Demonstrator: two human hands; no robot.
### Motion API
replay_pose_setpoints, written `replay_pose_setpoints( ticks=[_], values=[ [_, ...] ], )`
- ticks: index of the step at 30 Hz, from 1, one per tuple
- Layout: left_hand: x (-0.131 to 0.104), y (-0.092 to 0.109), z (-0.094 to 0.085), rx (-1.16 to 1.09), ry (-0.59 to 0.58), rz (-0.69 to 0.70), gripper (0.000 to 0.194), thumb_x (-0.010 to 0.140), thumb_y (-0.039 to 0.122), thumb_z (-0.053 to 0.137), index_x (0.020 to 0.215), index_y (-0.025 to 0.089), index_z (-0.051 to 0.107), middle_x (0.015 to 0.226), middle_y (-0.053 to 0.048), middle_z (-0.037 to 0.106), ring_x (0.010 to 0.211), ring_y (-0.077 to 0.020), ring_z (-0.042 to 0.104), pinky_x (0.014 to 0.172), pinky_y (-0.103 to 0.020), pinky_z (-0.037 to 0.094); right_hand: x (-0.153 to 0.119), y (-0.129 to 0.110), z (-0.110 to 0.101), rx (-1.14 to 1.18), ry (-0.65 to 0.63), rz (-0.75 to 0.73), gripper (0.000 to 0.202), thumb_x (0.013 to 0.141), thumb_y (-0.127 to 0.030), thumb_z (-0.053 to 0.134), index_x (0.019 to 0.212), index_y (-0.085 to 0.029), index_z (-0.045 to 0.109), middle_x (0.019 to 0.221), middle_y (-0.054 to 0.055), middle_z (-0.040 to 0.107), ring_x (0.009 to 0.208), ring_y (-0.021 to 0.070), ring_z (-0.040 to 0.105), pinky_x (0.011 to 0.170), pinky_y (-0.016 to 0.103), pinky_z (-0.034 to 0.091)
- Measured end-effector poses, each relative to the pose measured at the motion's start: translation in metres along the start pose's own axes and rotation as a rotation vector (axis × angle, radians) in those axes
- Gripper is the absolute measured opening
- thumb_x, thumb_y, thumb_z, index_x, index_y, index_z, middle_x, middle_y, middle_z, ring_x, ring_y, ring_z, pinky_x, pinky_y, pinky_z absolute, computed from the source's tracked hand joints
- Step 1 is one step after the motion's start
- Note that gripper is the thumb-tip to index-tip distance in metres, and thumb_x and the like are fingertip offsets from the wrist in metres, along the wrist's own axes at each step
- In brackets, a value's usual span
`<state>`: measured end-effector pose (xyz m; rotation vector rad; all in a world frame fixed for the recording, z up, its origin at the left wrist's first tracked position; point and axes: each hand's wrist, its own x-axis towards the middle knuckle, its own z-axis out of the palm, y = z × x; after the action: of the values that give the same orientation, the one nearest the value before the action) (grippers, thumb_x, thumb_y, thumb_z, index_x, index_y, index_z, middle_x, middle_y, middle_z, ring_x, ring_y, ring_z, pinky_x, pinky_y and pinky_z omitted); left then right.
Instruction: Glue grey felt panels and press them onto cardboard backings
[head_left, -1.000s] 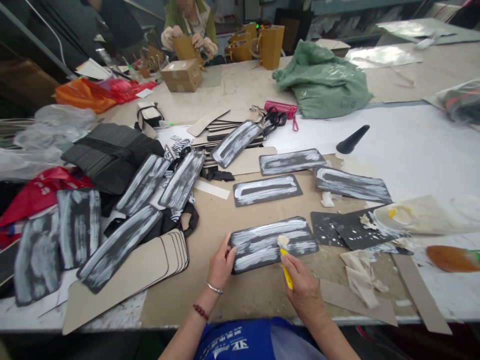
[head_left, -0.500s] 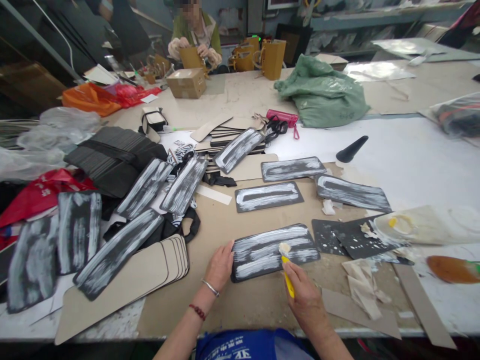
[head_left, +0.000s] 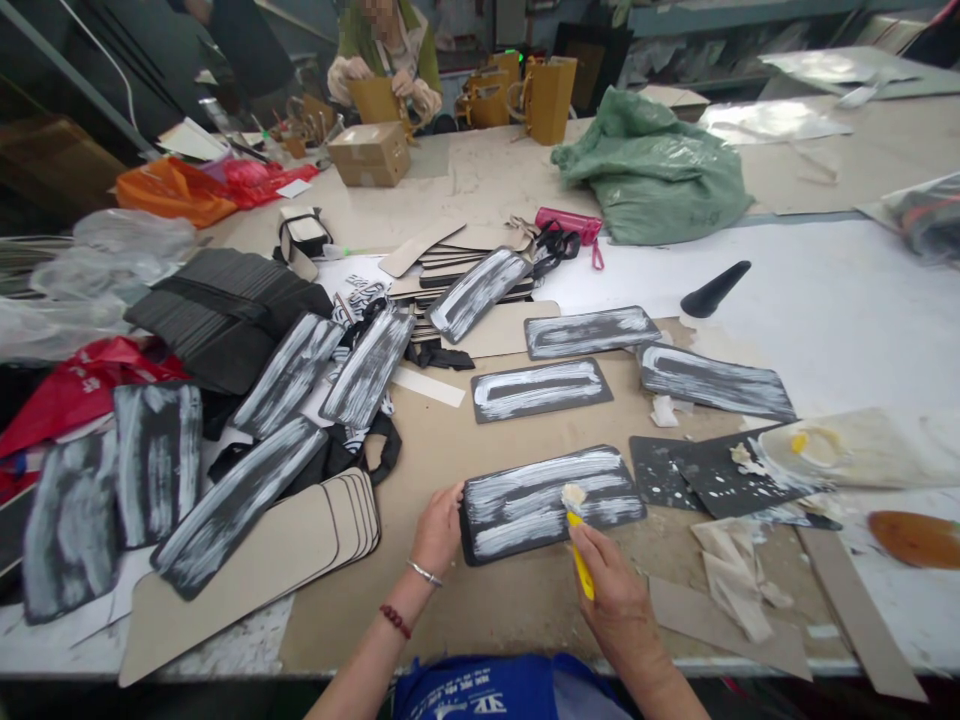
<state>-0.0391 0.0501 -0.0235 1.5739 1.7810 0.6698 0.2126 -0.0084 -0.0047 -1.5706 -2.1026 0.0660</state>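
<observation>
A black rectangular panel [head_left: 525, 505] streaked with white glue-like paste lies flat in front of me. At its left edge my left hand [head_left: 439, 530] grips the panel with closed fingers, the underside of the grip hidden. My right hand [head_left: 611, 585] is wrapped round the yellow handle of a brush [head_left: 575, 498], whose pale bristles touch the panel's coated face right of its middle. Just beyond lies another streaked panel [head_left: 541, 390], and further streaked panels [head_left: 592, 332] lie behind and to the left.
Beige boards [head_left: 255, 560] are fanned out at left, near a strapped black stack [head_left: 225, 315]. On the right are a paste-spotted black sheet [head_left: 720, 480] and crumpled cloth [head_left: 739, 570]. A green bag [head_left: 660, 170] sits further back; across the table a person [head_left: 386, 70] handles a gold-brown piece.
The view has shifted slightly. Both hands keep their holds, and the brush stays at nearly the same spot on the panel.
</observation>
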Motion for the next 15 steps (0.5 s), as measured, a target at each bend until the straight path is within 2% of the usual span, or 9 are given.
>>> replay_pose_setpoints(
  ticks=[3, 8, 15],
  values=[
    [0.001, 0.003, -0.001, -0.036, 0.002, -0.053, 0.039, 0.073, 0.006, 0.035, 0.098, 0.017, 0.063, 0.09, -0.007, 0.064, 0.082, -0.0147, 0.06, 0.078, -0.031, 0.051, 0.0, 0.0, 0.0, -0.006, 0.0, 0.001, 0.05, 0.075, -0.004, 0.035, 0.122, -0.018, 0.047, 0.107, 0.01, 0.061, 0.099, 0.0188, 0.058, 0.081, 0.031, 0.051],
    [0.008, 0.012, -0.001, -0.035, 0.01, -0.176, 0.034, 0.071, 0.003, 0.038, 0.09, 0.013, 0.065, 0.087, -0.009, 0.064, 0.084, -0.0155, 0.06, 0.081, -0.032, 0.048, 0.001, -0.001, -0.001, -0.012, -0.002, -0.005, 0.048, 0.075, -0.003, 0.036, 0.119, -0.016, 0.048, 0.108, 0.011, 0.06, 0.101, 0.0188, 0.057, 0.083, 0.03, 0.05],
    [0.009, 0.022, 0.0, -0.024, 0.016, -0.165, 0.028, 0.072, 0.006, 0.04, 0.082, 0.013, 0.065, 0.086, -0.01, 0.063, 0.086, -0.0184, 0.058, 0.084, -0.036, 0.045, 0.005, -0.004, -0.004, -0.002, 0.021, -0.012, 0.05, 0.073, -0.002, 0.034, 0.119, -0.017, 0.049, 0.106, 0.01, 0.06, 0.099, 0.0181, 0.057, 0.082, 0.029, 0.051]
  ],
)
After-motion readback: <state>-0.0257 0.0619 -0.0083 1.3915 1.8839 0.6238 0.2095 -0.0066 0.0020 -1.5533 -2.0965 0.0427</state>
